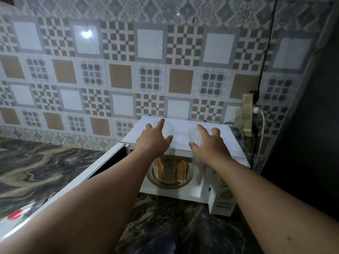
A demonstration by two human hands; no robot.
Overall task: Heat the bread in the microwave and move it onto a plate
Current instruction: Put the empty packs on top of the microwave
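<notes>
**Mia:** Where are the hands?

**Ben:** Both reach out over the white microwave (185,136). The left hand (154,140) is above the open front. Its fingers (161,123) are spread wide. There is a clear plastic glove (167,129) around them, I think. It is hard to see.

**Mia:** And the other one?

**Ben:** The right hand (211,143) is just beside the left one, not touching it. Its fingers (202,130) are spread too. Something clear and shiny (197,143) is on them as well. I cannot tell if either hand pinches it.

**Mia:** Where is the bread?

**Ben:** The bread slices (170,169) are inside the microwave, below the fingers and between the two wrists. They stand on edge, side by side, on the round glass tray (156,180).

**Mia:** Is the door open?

**Ben:** Yes. The microwave door (88,173) swings out to the left, under the left arm.

**Mia:** What does the microwave sit on?

**Ben:** A dark swirly stone bench (45,165). A white plate with a red flower (14,217) shows far to the left, near the left elbow.

**Mia:** What is behind?

**Ben:** A tiled wall (128,70) with brown and white squares, past the fingertips. To the right of the right hand is a power strip (247,114) with a white plug (255,109) in it.
</notes>
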